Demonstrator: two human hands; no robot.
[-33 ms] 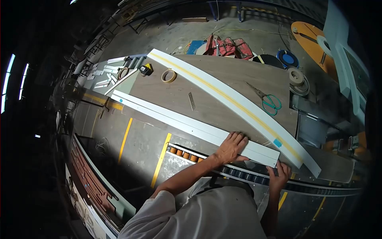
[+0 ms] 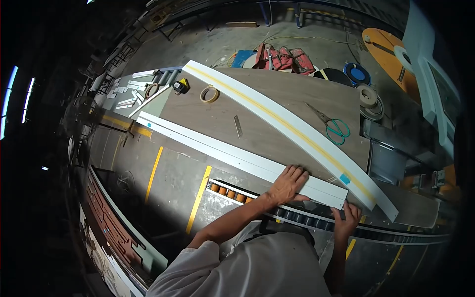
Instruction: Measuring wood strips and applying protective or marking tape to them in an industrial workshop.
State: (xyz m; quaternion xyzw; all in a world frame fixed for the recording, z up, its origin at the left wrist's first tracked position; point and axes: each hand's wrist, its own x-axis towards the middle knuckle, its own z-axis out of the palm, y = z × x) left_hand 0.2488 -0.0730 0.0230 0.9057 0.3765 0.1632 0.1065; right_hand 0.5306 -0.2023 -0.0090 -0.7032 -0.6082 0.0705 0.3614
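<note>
A long white strip board (image 2: 213, 147) lies along the near edge of the brown worktable (image 2: 269, 141). My left hand (image 2: 288, 185) grips it near its right end, fingers across the top face and thumb by the near edge. At the board's right end corner, my right hand (image 2: 348, 218) holds the edge between fingers and thumb; its fingertips are partly hidden. A second white strip with a yellow lengthwise band (image 2: 277, 115) lies diagonally behind, a blue tape patch (image 2: 345, 178) near its right end. Green-handled scissors (image 2: 322, 117) rest beyond that strip.
Between the strips are a tape roll (image 2: 209, 100) and a small metal piece (image 2: 238, 126). A tape measure (image 2: 181, 86) sits at the far left. Beyond the table is a red tool bag (image 2: 284, 59). Roller conveyor (image 2: 316, 221) runs between me and the table; a pale machine (image 2: 428, 74) stands right.
</note>
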